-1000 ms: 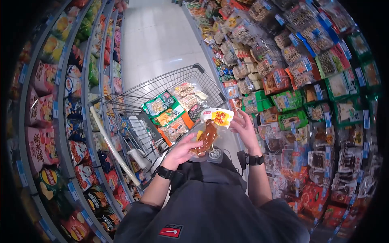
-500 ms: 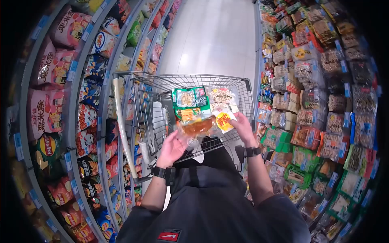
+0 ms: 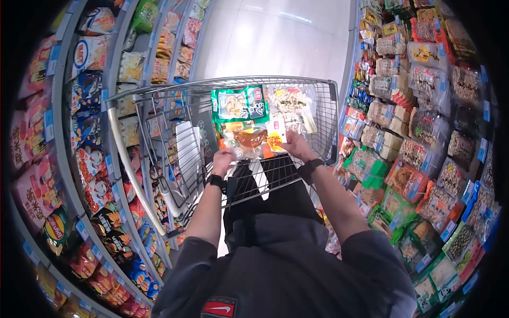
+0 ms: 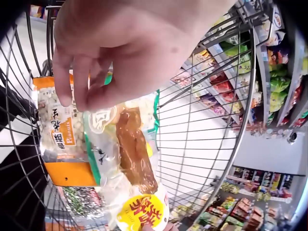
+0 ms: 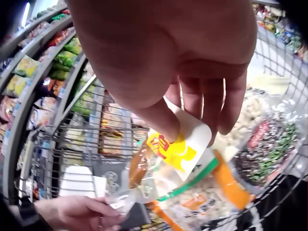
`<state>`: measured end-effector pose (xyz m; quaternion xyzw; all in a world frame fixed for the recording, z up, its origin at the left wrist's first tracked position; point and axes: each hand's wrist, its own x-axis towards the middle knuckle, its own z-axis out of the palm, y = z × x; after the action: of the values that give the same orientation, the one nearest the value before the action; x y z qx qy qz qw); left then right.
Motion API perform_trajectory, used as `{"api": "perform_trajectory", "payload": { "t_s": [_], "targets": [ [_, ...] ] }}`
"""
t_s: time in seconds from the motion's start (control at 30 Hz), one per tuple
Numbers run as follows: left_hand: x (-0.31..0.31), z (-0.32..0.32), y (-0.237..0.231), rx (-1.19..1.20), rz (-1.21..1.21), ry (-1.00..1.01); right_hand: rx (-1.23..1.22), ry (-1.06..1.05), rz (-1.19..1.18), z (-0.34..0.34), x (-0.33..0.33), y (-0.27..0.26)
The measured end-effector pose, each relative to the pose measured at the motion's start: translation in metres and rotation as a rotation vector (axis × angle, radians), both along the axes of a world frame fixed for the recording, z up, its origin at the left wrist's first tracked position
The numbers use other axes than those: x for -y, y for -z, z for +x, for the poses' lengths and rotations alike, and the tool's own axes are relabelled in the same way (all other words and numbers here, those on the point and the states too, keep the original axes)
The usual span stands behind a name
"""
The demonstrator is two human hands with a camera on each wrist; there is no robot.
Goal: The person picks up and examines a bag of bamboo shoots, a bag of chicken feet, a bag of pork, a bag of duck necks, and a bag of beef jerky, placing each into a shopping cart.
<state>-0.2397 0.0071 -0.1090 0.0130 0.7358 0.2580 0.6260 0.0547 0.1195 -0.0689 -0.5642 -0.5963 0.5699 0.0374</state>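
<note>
A clear packet of glossy brown meat (image 3: pixel 250 139) with a white and yellow label (image 5: pixel 192 139) is held low over the goods in the shopping cart (image 3: pixel 183 84). My right hand (image 3: pixel 298 146) pinches the label between thumb and fingers. At the packet's other end, my left hand (image 5: pixel 84 211) pinches the clear plastic corner. Below the packet in the left wrist view lies a peanut bag (image 4: pixel 60 125) with an orange band. A green bag (image 3: pixel 238 106) and a clear pack of pale nuts (image 3: pixel 289 99) lie farther forward in the cart.
Shelves of snack bags (image 3: pixel 93 127) line the left side. Hanging packs of nuts and dried food (image 3: pixel 424 79) fill the right side, close to the cart. A pale tiled floor (image 3: pixel 265 42) runs ahead. The cart's white handle bar (image 3: pixel 132 164) is at the left.
Both hands have moved forward and down with the meat packet, from in front of my body to over the cart's contents. The view has turned, and the cart sits squarer in it.
</note>
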Motion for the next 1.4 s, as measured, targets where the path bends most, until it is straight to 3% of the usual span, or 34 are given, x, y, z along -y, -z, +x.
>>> {"api": "perform_trajectory", "payload": {
  "t_s": [0.03,0.1,0.13,0.23,0.3,0.37,0.47,0.53,0.6,0.67,0.73,0.77,0.8,0.87,1.0,1.1,1.2,1.23,1.4],
  "targets": [
    [0.000,0.007,0.001,-0.039,-0.049,0.143,0.184,-0.053,-0.046,0.015,0.006,0.008],
    [-0.004,0.031,-0.002,-0.176,-0.120,0.447,0.259,-0.120,-0.099,0.046,0.018,0.029],
    [0.001,0.040,0.008,-0.318,0.055,0.741,0.332,-0.187,-0.140,0.060,0.022,0.038],
    [0.004,0.082,0.012,-0.276,-0.033,0.801,0.541,-0.290,-0.199,0.099,0.030,0.054],
    [0.008,0.109,0.028,-0.448,0.132,0.859,0.652,-0.246,-0.201,0.119,0.031,0.061],
    [-0.006,0.136,0.021,-0.301,0.032,0.718,0.759,-0.220,-0.210,0.131,0.025,0.047],
    [-0.009,0.171,0.036,-0.171,0.027,0.723,0.919,-0.144,-0.201,0.134,0.017,0.038],
    [-0.008,0.174,0.042,-0.084,0.009,0.741,0.859,-0.185,-0.169,0.125,0.022,0.043],
    [-0.011,0.178,0.044,-0.231,0.150,1.296,1.024,-0.108,-0.071,0.108,0.043,0.072],
    [-0.023,0.174,0.033,-0.157,0.085,1.243,1.015,-0.144,-0.077,0.076,0.044,0.068],
    [-0.030,0.159,0.032,0.028,0.092,0.994,0.646,-0.212,-0.160,0.059,0.040,0.059],
    [-0.027,0.146,0.047,0.162,0.206,0.882,0.459,-0.274,-0.145,0.054,0.044,0.060],
    [-0.032,0.132,0.049,0.230,0.222,0.806,0.460,-0.253,-0.133,0.044,0.044,0.058],
    [-0.052,0.100,0.020,0.110,0.207,0.852,0.202,-0.154,-0.231,0.024,0.043,0.049],
    [-0.064,0.032,-0.010,-0.114,0.124,0.831,0.231,-0.081,-0.110,0.024,0.053,-0.010],
    [-0.058,0.001,-0.042,-0.044,0.169,0.642,0.324,-0.065,0.096,0.036,0.086,-0.028],
    [-0.039,0.001,-0.091,0.055,0.338,0.576,0.302,0.083,0.045,0.024,0.112,-0.136],
    [-0.030,0.003,-0.108,0.135,0.377,0.534,0.205,0.166,0.112,0.022,0.133,-0.140],
    [0.040,0.024,-0.158,0.320,0.414,0.641,0.190,0.357,0.220,0.016,0.249,-0.177]
  ]
}}
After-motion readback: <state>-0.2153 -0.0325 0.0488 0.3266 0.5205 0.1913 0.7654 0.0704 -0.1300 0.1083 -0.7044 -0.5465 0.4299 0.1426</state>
